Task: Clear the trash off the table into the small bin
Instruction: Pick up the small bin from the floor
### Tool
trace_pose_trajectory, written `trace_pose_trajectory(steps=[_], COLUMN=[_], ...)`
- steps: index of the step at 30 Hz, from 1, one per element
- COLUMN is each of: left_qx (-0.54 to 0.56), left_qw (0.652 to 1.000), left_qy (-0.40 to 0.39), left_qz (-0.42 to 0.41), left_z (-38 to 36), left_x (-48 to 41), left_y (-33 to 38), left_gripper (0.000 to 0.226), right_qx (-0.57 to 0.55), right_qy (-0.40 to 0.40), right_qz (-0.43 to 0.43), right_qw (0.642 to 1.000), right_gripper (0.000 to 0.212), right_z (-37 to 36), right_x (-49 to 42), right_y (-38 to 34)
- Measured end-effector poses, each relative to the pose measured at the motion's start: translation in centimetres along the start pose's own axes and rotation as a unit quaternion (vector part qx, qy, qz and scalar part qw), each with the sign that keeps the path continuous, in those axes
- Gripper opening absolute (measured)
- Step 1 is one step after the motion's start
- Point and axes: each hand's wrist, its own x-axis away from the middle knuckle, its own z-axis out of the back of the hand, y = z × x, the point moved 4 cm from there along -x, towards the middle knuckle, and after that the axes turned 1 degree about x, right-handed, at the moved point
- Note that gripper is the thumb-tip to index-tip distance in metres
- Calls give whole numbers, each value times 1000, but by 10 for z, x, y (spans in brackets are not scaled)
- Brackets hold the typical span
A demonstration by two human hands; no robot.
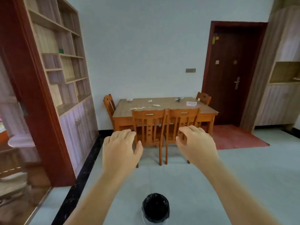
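At the far left a dark red door frame [40,95] stands beside a tall wooden shelf unit [65,59] with open compartments above and closed cupboard doors below. A pale blue-grey floor [243,184] runs through the room, edged along the left by a black strip [81,176]. Against the pale back wall [146,46] stands the wooden bench [164,106], with one chair [109,104] at its left end, two chairs [150,125] [182,124] pushed in along the near side, and another chair [203,98] at its right far corner. On the bench top, left to right, lie a small white scrap [129,100], a flat clear wrapper with a yellow mark [137,108], two crumpled white bits of paper [149,101] [156,105], a small dark and clear object [178,99] too small to identify, and a white card [191,103]. The left hand [121,148] and the right hand [196,143] are held out in the air, well short of the bench, palms down, fingers [128,132] loosely spread and gently curled, holding nothing. Below and between the forearms, on the floor close to the person, sits the small bin [155,207], round, lined with a black bag, well apart from the bench. Right of the bench a dark red door [227,70] with a metal handle [237,82] is closed, a reddish mat [235,138] lies on the floor before it, and a pale cabinet [282,78] fills the right edge.
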Motion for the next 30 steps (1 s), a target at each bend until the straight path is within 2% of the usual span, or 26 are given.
trace_pose_trajectory(steps=[2,6,15,24,30], left_qx=[27,49,31,58,73], left_qw=[999,997,994,979,961], left_qy=[11,-18,-79,-187,-252], left_qz=[14,62,70,64,89], left_z=[-28,-90,-220,-392,-518], left_x=[-15,-29,-49,-96,-81], left_y=[1,-7,-57,-138,-174], left_gripper=[35,31,27,27,26], right_qx=[-16,-14,-4,-30,-45], right_qy=[1,-62,-162,-180,-213], right_qz=[-4,-9,-9,-48,-88], right_qw=[1000,998,987,982,972], right_gripper=[31,35,37,25,23], right_z=[-24,-82,-220,-391,-513], right_x=[-15,-37,-86,-137,-130], right_y=[24,64,99,96,125])
